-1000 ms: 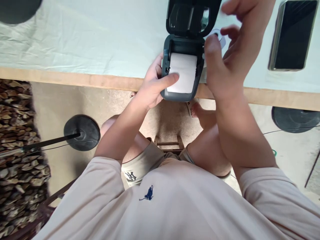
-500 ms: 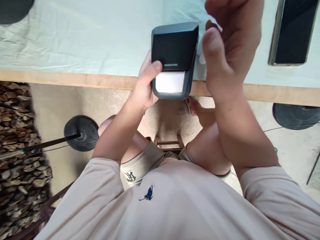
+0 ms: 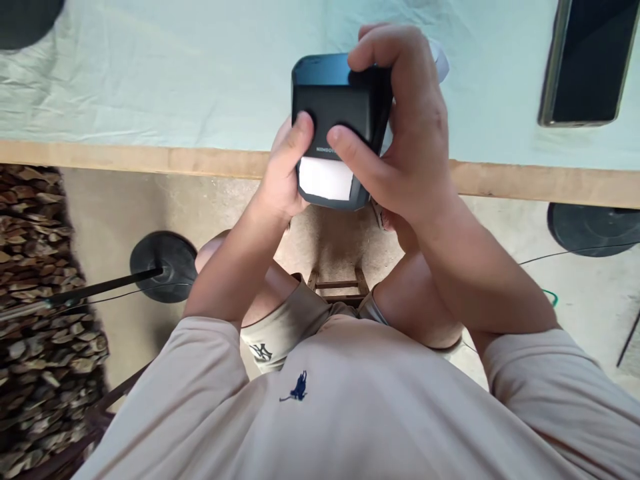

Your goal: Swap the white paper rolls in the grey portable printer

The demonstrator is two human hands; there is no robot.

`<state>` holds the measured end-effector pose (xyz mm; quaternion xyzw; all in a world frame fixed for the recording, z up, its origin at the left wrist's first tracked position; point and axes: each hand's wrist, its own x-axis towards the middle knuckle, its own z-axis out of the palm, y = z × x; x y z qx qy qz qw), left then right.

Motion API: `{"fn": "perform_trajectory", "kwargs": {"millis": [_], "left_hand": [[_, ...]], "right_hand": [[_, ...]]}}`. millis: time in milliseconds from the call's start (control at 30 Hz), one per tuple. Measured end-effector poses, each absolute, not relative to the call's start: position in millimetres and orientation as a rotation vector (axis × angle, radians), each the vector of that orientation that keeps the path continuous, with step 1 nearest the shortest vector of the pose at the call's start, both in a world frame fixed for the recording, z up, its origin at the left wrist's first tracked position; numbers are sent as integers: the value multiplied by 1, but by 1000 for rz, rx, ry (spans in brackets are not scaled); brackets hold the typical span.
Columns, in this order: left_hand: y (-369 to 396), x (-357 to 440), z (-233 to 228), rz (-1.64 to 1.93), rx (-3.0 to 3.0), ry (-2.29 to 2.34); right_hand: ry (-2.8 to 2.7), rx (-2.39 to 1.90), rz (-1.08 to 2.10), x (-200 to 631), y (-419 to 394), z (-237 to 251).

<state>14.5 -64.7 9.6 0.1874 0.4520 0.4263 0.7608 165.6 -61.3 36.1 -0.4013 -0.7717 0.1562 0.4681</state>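
Observation:
A dark label printer [image 3: 333, 107] with NIIMBOT-like lettering is held between both hands, over the table's front edge. A white label [image 3: 325, 179] shows at its near end. My left hand [image 3: 286, 163] grips the printer's left side, thumb on the top face. My right hand [image 3: 413, 127] is closed on the right side, its thumb across the cover and its fingers curled over the far right corner. A whitish piece [image 3: 440, 61], perhaps paper or plastic, shows behind the right hand; most of it is hidden.
The table [image 3: 175, 80] wears a pale green cloth and has a wooden front edge. A smartphone [image 3: 587, 63] lies at the right, and a dark round object [image 3: 27, 20] at the far left. Below are a round black stand base [image 3: 164, 267] and stacked firewood [image 3: 40, 287].
My right hand has come down and left onto the printer and now grips it. The printer has shifted slightly left and toward me. My left hand keeps its hold.

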Motion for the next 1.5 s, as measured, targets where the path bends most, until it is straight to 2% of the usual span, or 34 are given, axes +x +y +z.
{"fn": "perform_trajectory", "kwargs": {"millis": [100, 400, 567, 733, 933, 1233, 1500], "left_hand": [[-61, 19, 19, 919, 520, 888], [-53, 20, 8, 999, 560, 942], [-53, 17, 10, 930, 659, 828], [-58, 20, 14, 918, 688, 670], [-61, 22, 13, 985, 698, 662], [-64, 24, 14, 921, 890, 695], [-54, 23, 12, 1012, 797, 666]], "right_hand": [[-1959, -964, 290, 171, -61, 39], [-2090, -977, 318, 180, -62, 47], [-1879, -1153, 219, 180, -66, 52], [-1574, -1307, 306, 178, -70, 56], [-2120, -1515, 286, 187, -64, 53], [-2358, -2103, 251, 183, -69, 68], [-1951, -1371, 580, 199, -72, 61]]}}
